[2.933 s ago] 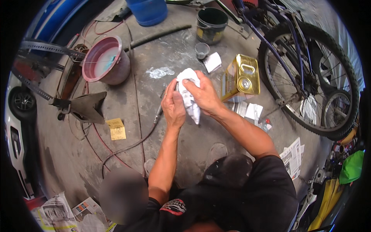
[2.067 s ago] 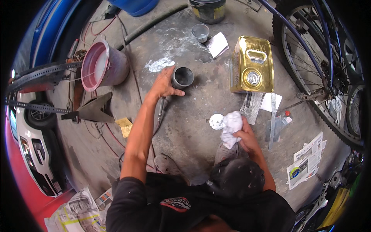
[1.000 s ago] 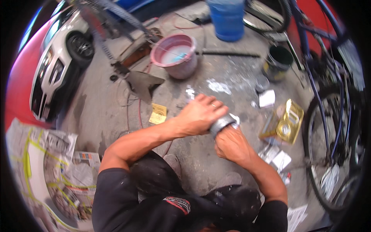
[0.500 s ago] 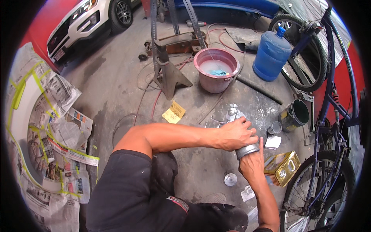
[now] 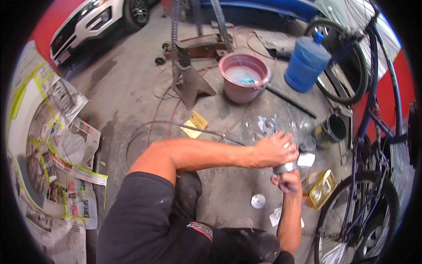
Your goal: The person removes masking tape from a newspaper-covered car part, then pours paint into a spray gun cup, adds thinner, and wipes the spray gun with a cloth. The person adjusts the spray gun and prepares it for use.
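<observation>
My left hand (image 5: 276,150) wraps over the top of a silver metal cup (image 5: 285,167), fingers closed around it. Below it, my right hand (image 5: 289,181) grips the lower part of the same cup with bent fingers. Just beyond my left hand is what looks like a metal paint spray gun (image 5: 267,126), blurred; whether it joins the cup is hidden by that hand. A dark air hose (image 5: 189,126) curves across the floor toward it. On the floor near my knees lies a round silver lid (image 5: 258,201).
To the right are a gold metal can (image 5: 319,189), a small clear cup (image 5: 307,143), a dark bucket (image 5: 330,131) and a bicycle (image 5: 358,185). Ahead stand a pink bucket of cloudy water (image 5: 245,90), a blue jug (image 5: 307,64) and a jack stand (image 5: 191,83). A newspaper-masked panel (image 5: 37,114) is left.
My right hand has shifted up and its fingers are now curled under the cup. My left hand has moved slightly right with it. The view has shifted a little; the hose shows more.
</observation>
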Tool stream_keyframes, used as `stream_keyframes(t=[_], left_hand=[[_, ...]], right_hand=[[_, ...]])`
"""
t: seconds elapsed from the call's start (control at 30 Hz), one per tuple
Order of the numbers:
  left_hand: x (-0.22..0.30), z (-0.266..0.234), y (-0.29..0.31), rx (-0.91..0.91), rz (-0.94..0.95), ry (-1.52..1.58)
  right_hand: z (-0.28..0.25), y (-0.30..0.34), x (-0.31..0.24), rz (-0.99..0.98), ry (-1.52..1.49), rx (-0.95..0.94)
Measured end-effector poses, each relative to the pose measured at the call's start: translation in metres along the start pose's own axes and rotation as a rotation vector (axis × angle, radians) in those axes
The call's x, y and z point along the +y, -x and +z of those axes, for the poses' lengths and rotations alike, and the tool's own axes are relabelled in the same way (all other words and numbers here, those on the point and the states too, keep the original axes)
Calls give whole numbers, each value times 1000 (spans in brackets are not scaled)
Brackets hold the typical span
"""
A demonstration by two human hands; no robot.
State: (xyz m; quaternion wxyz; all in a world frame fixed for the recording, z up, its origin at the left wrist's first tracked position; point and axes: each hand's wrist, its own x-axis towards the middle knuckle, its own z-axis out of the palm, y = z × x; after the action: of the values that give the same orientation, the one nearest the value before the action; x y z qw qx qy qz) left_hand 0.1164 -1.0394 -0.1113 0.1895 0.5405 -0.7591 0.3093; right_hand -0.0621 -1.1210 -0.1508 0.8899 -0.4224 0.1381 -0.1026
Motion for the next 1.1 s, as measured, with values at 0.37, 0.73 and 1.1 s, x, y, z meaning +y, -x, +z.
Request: stream_keyframes(t=[0.37, 0.73, 1.1], left_hand=[[-73, -11, 26, -450, -573, 521], [-46, -41, -2, -811, -400, 912], [-16, -9, 18, -634, -361, 498]], right_hand=[[39, 50, -34, -525, 529, 464], [55, 8, -48, -678, 1394, 18], [-4, -22, 21, -422, 1532, 611]])
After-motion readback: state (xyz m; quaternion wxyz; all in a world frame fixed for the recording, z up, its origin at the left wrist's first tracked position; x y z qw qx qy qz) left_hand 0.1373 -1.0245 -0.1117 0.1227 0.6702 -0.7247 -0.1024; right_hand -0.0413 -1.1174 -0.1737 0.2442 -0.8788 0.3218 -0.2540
